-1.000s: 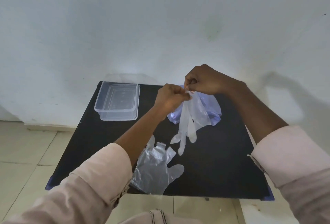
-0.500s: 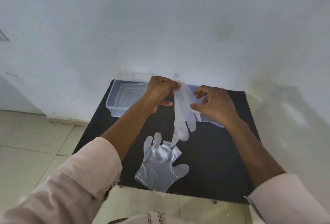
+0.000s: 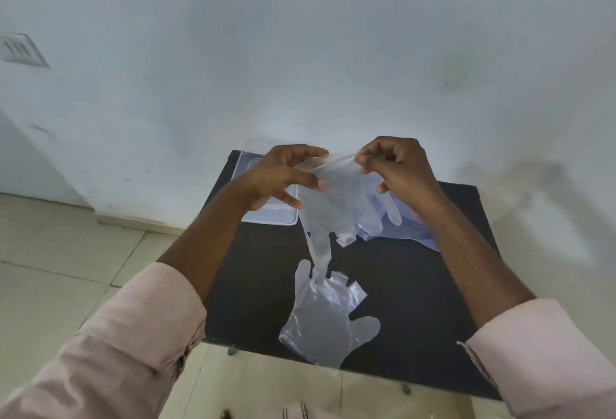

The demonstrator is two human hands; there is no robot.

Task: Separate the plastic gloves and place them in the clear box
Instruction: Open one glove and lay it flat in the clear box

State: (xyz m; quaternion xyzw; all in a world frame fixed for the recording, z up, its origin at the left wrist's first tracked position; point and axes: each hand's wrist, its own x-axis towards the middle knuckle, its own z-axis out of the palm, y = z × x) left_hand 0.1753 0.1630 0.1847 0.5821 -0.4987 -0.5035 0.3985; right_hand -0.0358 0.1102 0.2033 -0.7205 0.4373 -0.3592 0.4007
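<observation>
Gloves are now lifted and spread at the cuff, no longer pinched in one bunch, so I judge the separating has started. At left, the clear box [image 3: 266,215] waits on the bench [image 3: 416,302]. The left hand [image 3: 283,178] and right hand [image 3: 400,168] each close their fingers on the held glove [image 3: 333,208], thin, crinkled and translucent. One flat glove [image 3: 326,325] lies below, near the bench's front edge.
</observation>
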